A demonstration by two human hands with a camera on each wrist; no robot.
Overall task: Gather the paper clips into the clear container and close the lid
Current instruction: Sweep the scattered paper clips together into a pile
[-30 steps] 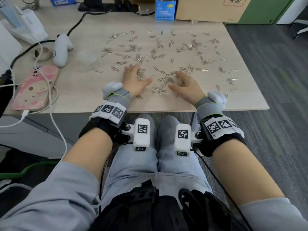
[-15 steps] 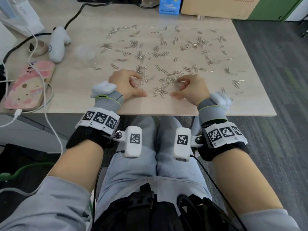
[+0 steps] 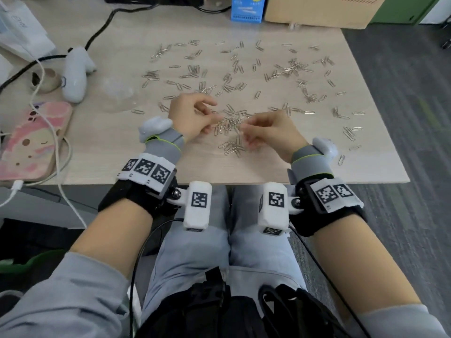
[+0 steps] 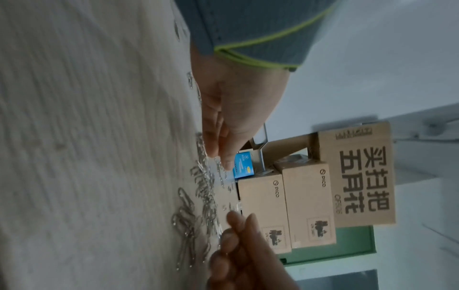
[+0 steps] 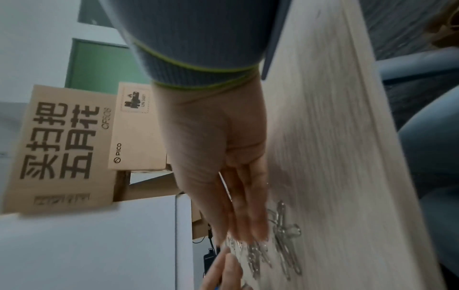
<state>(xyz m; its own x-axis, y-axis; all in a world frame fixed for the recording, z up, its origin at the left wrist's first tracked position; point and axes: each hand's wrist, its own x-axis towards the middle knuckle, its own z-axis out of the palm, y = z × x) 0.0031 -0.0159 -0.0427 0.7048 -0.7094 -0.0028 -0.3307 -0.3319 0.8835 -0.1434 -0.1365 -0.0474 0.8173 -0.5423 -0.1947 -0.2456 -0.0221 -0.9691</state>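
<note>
Item: paper clips (image 3: 229, 128), silver wire, a great many, strewn over the middle and far right of the desk (image 3: 366, 164), with a denser heap drawn together near the front edge, presumably so they can be lifted in bunches rather than singly. Item: left hand (image 3: 189, 118), raised just above the heap, fingers (image 3: 207, 102) curled and pinching a small cluster of clips. Item: right hand (image 3: 271, 132), facing it across the heap, fingers curled inward toward the same cluster; blur hides whether they actually grasp any clips. Item: clear container (image 3: 117, 93), barely visible, standing toward the left edge of the desk, apart from both hands and from most clips; its lid cannot be made out. Judged state of task: gathering scarcely begun, nearly all clips still loose. Also present: white controller (image 3: 75, 74), pink phone (image 3: 31, 142) on a cable, blue box (image 3: 246, 8) at the far edge.
</note>
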